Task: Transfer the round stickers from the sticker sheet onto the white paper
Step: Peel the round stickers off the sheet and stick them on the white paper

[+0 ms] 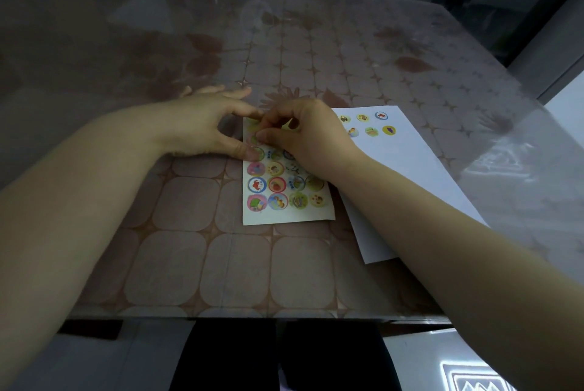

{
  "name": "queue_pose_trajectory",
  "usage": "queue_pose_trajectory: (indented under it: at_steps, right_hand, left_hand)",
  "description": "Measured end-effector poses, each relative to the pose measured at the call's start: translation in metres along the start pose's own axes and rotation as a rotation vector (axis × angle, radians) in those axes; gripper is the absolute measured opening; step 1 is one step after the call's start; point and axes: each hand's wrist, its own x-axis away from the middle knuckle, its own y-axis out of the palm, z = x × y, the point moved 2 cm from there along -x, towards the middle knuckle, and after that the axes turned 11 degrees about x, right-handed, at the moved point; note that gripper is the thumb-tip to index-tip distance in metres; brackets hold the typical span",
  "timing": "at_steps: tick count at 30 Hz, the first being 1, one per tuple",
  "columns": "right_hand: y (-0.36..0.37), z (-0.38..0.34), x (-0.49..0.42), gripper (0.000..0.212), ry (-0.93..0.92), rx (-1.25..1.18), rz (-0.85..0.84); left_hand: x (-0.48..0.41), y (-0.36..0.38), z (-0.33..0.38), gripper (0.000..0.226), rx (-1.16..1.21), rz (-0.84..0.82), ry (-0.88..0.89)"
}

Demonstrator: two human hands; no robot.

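Patterned table (189, 264) under clear plastic. The left hand (196, 125) is spread loose, thumb pinning the sticker sheet (284, 213), and the right hand (303, 134) pinches a round sticker (253, 139) near the sheet's top, with the white paper (426, 169) just to the right. If that thumb slips, I'd bet the sheet lifts and the sticker creases.

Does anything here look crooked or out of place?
Only mildly: the white rectangular paper lies slanted, while the sheet of round colourful stickers beside it sits nearly straight. Nothing looks torn or spilled.
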Motion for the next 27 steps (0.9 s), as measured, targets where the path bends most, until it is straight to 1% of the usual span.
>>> queue_pose_trajectory:
  at_steps: [1, 5, 12, 15, 18, 20, 22, 25, 27]
  right_hand:
    - [0.000, -0.001, 0.000, 0.001, 0.002, 0.009, 0.004]
    - [0.000, -0.004, 0.003, 0.007, -0.005, 0.065, 0.040]
    - [0.001, -0.004, 0.007, 0.007, -0.006, 0.068, 0.100]
    - [-0.002, 0.002, 0.003, 0.008, 0.039, 0.073, 0.147]
    - [-0.019, 0.007, -0.003, 0.006, 0.123, -0.046, 0.147]
    - [-0.044, 0.011, -0.002, 0.014, 0.180, -0.149, 0.155]
    - [-0.073, 0.019, 0.005, 0.019, 0.218, -0.093, 0.081]
    - [-0.099, 0.032, 0.015, 0.009, 0.231, 0.100, -0.159]
    - [-0.098, 0.040, 0.019, 0.010, 0.266, 0.189, -0.291]
  left_hand:
    - [0.000, 0.000, 0.000, 0.070, 0.004, -0.006, 0.002]
    - [0.000, 0.001, 0.000, 0.063, 0.027, -0.022, 0.018]
    - [-0.003, 0.000, 0.007, 0.078, 0.018, -0.020, 0.009]
    - [-0.003, 0.000, 0.006, 0.078, 0.047, -0.002, 0.001]
    - [-0.002, 0.000, 0.003, 0.073, 0.028, -0.001, 0.005]
    - [-0.002, 0.000, -0.002, 0.070, 0.001, -0.010, 0.012]
    - [-0.001, 0.000, -0.008, 0.070, -0.016, -0.023, 0.028]
    - [-0.002, -0.001, -0.011, 0.082, -0.052, -0.021, 0.076]
    - [-0.003, -0.001, -0.011, 0.082, -0.065, -0.022, 0.092]
